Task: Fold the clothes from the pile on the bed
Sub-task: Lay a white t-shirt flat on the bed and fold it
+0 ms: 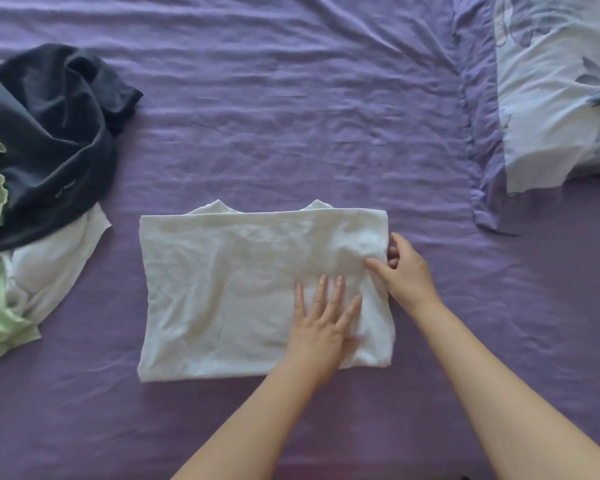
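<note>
A white garment (229,289) lies folded into a wide rectangle in the middle of the purple bed sheet (274,116). My left hand (323,323) presses flat on its right part with the fingers spread. My right hand (404,268) pinches the garment's right edge, thumb on top and fingers curled under the fold. The pile of clothes (42,168) sits at the left edge: a dark navy piece on top, light green and white pieces beneath it.
A pale blue patterned pillow (555,98) lies at the upper right, with a purple pillowcase edge (482,188) beside it. Wrinkled sheet stretches behind and in front of the folded garment.
</note>
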Action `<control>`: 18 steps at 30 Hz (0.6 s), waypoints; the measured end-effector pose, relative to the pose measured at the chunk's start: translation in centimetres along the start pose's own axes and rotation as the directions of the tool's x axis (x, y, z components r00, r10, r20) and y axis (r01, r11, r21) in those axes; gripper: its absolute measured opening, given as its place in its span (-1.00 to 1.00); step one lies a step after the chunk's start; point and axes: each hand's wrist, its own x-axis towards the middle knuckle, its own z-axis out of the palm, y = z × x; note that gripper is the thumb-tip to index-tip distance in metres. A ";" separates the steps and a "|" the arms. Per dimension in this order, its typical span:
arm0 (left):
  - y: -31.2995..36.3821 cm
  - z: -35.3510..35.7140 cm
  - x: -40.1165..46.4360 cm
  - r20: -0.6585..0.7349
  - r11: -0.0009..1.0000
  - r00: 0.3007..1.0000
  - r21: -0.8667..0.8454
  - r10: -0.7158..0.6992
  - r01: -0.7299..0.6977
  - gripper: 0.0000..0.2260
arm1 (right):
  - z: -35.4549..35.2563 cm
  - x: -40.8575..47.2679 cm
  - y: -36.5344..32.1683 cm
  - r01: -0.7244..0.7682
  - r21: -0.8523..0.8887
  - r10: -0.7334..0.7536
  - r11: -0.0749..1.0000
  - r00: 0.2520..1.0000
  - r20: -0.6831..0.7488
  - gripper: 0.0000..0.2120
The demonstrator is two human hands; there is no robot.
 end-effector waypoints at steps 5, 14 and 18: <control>0.8 -2.3 -1.1 -0.109 0.894 0.983 -0.441 -0.147 0.084 -0.53 | -1.0 -1.0 -1.6 0.042 0.199 -0.052 0.979 0.998 0.042 -0.62; -1.7 -8.2 -0.2 0.220 -0.292 0.847 -0.953 -0.484 0.081 -0.69 | 0.0 -2.7 -6.7 -0.302 0.652 -0.183 0.696 0.803 0.567 -0.59; -3.0 -8.2 -0.2 0.184 -0.143 0.784 -0.982 -0.592 0.122 -0.55 | 0.4 -1.3 -8.6 0.207 0.394 -0.378 0.896 0.821 0.428 -0.44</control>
